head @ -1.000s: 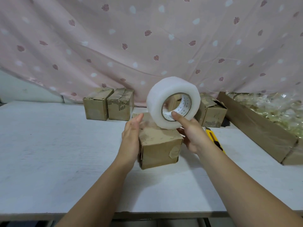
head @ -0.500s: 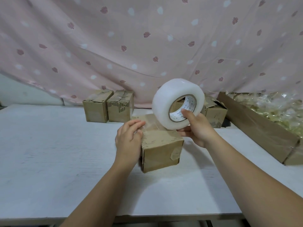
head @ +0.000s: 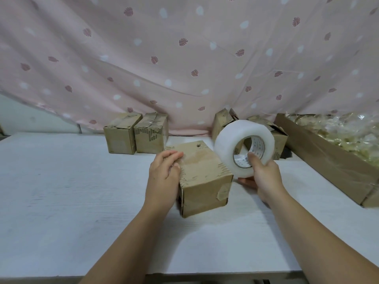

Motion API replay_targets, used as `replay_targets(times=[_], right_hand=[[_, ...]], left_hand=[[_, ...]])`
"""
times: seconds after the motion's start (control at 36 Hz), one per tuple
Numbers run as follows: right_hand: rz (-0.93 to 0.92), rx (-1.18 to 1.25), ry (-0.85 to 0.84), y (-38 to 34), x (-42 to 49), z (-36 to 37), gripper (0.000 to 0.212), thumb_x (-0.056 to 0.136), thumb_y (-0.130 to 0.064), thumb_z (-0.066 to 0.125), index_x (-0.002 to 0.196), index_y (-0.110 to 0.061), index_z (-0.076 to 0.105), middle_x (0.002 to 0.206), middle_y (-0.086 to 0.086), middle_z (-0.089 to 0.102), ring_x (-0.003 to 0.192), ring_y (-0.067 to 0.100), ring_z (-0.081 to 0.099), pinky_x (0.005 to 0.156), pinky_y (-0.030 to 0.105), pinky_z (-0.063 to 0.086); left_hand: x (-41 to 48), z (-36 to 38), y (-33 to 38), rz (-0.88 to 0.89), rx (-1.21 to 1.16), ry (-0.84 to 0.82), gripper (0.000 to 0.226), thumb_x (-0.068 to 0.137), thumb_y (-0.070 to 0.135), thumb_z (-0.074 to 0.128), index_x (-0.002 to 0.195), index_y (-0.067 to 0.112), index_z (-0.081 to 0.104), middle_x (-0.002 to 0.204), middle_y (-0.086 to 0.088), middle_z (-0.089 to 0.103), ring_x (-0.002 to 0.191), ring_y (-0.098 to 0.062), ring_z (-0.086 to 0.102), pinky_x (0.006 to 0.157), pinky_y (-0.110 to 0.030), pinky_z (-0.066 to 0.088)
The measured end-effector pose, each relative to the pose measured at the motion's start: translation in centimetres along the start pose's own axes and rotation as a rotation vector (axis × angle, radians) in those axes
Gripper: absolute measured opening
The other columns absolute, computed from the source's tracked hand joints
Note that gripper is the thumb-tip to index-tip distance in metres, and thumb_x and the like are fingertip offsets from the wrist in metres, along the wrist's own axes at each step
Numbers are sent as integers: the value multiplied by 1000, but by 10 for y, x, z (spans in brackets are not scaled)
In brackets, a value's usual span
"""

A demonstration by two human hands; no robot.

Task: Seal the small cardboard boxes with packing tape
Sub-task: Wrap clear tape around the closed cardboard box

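Tape roll [head: 225,144] in right grip [head: 264,177], perhaps touching box [head: 203,175]

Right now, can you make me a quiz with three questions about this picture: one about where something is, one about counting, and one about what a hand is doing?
1. Where is the tape?
A) right of the near box
B) on the floor
C) under the table

2. How many back-left boxes stand together?
A) one
B) two
C) five

3. What is the left hand doing?
A) resting on the near box
B) holding scissors
C) hanging off the table

Answers:
1 A: the right hand holds it up beside that box.
2 B: a pair stands side by side below the curtain.
3 A: its fingers lie on the box's top.
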State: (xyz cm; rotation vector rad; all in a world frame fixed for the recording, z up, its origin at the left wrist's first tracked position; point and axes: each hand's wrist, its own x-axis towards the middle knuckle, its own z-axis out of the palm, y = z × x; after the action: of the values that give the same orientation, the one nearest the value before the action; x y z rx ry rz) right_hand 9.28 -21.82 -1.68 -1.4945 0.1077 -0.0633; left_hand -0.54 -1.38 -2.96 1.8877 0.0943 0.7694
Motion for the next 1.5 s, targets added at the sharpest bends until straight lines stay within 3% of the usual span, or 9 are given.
replay_targets(times=[0.19, 0.36, 0.58, 0.69, 1.03, 1.14, 1.28, 1.36, 1.5], right_hand=[[-160, -199, 103, 5, 4, -4, 45, 96, -29, 59, 136, -23, 39, 115, -1, 55, 114, 28, 55, 97, 53, 48], [-250, -284, 126, 10, -7, -6, 52, 99, -24, 54, 142, -16, 28, 111, -2, 48, 98, 19, 47, 85, 36, 41], [-293, -333, 31, 12, -16, -4, 60, 93, -28, 63, 142, -17, 29, 108, -4, 49, 96, 18, 48, 79, 33, 38], [-259, -246, -18, 11, -17, -2, 65, 91, -21, 66, 143, -20, 26, 111, -4, 48, 101, 17, 47, 84, 33, 38], [-97, 438, -278, -3, -22, 7, 45, 81, -9, 69, 118, -32, 55, 110, 2, 64, 101, 18, 64, 80, 38, 57], [-8, 685, -370, -10, -27, 12, 40, 67, -20, 72, 106, -15, 63, 91, 1, 69, 82, 10, 70, 67, 23, 58], [-64, 601, -402, -12, -29, 17, 89, 24, -42, 99, 101, -18, 62, 84, -2, 74, 81, 10, 71, 68, 27, 59], [-128, 580, -427, -20, -32, 16, 61, 49, -30, 88, 101, -15, 60, 81, -1, 74, 79, 11, 71, 66, 25, 57], [-226, 433, -466, -31, -36, 22, 52, 74, -25, 67, 120, -5, 58, 101, 8, 71, 95, 18, 70, 75, 27, 56]], left_hand=[[-1, -2, -1, -4, -1, -5, 34, 84, 31, 38, 109, 36, 61, 119, 29, 46, 121, -1, 42, 98, -8, 26], [-1, 1, 5, -47, -32, -5, 32, 99, 10, 43, 121, 26, 59, 125, 23, 43, 122, 4, 38, 103, -9, 28], [-7, -3, 8, -438, -684, -135, 60, 87, 53, 51, 143, 36, 39, 132, 6, 60, 117, -16, 60, 95, -36, 49], [-8, -1, 14, -452, -816, -122, 41, 91, 23, 55, 131, 26, 51, 122, -3, 66, 102, -19, 68, 69, -29, 56], [-1, 0, 8, -608, -953, -107, 46, 90, 7, 45, 131, 25, 53, 121, -9, 64, 96, -26, 65, 73, -38, 53], [-1, 4, 2, -587, -865, -126, 67, 85, 54, 61, 144, 31, 39, 130, 0, 61, 107, -18, 66, 72, -35, 57], [-4, 10, 5, -515, -465, -110, 65, 95, 51, 43, 152, 32, 18, 144, 4, 46, 119, -14, 55, 82, -33, 54], [-5, 11, 3, -306, -48, -18, 66, 99, 44, 40, 154, 26, 9, 154, 2, 24, 139, -16, 32, 112, -31, 26], [-8, 15, -4, -113, 193, -50, 41, 104, 29, 33, 144, 23, 40, 147, 2, 29, 129, -7, 38, 96, -10, 21]])
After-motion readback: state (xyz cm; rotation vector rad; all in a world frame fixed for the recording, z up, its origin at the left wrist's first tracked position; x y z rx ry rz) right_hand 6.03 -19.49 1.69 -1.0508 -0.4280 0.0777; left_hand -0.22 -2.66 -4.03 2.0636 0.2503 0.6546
